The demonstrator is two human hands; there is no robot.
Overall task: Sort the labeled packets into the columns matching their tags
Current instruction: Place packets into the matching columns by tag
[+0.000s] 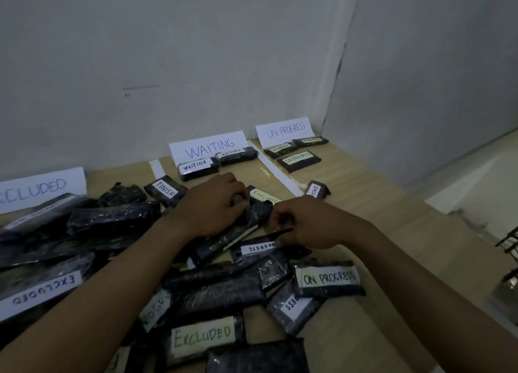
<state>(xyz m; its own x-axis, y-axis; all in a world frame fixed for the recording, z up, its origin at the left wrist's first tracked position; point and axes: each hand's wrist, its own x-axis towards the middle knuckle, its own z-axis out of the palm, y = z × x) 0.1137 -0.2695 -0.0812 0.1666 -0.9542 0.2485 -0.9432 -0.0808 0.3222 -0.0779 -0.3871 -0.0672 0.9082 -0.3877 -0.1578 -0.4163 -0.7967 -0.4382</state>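
Note:
Several black packets with white tags lie in a heap on the wooden table. My left hand grips a black packet at the heap's far edge; its tag is hidden. My right hand pinches the end of a packet tagged ON PROGRESS, which lies upside down to me. Against the wall stand the signs EXCLUDED, WAITING and ON PROGRESS. Two packets lie under WAITING and three packets under ON PROGRESS.
White tape strips mark the column borders on the table. A FINISH packet lies beside the heap, and a lone packet sits right of the tape. The table's right edge drops off near a dark object.

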